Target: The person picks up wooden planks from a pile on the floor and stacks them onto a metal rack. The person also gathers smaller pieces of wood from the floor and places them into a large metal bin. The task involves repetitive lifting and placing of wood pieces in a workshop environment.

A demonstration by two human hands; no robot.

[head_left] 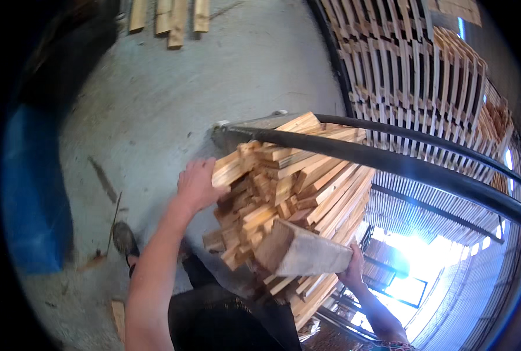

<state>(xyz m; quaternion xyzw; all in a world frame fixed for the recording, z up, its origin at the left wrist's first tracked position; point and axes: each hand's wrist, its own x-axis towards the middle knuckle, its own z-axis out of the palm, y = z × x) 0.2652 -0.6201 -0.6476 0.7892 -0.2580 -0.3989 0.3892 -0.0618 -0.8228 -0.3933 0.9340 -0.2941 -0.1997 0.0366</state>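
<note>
A large stack of pale wooden strips (339, 193) lies in front of me, their cut ends facing my left side. My left hand (199, 184) is against the end of a light board (229, 168) at the stack's left edge, with thumb and fingers apart. On the near side, a thick, greyer wooden beam (310, 253) rests tilted across the strips, its square end toward me. My right hand (353, 270) grips the far right end of this beam; part of its fingers is hidden behind the wood.
Black metal bars (389, 157) of a rack arch over the stack. Several boards (178, 23) lie on the concrete floor at the far left. Tall piles of slatted wood (406, 70) stand at the upper right. A blue object (35, 193) is at the left edge. Bright light enters lower right.
</note>
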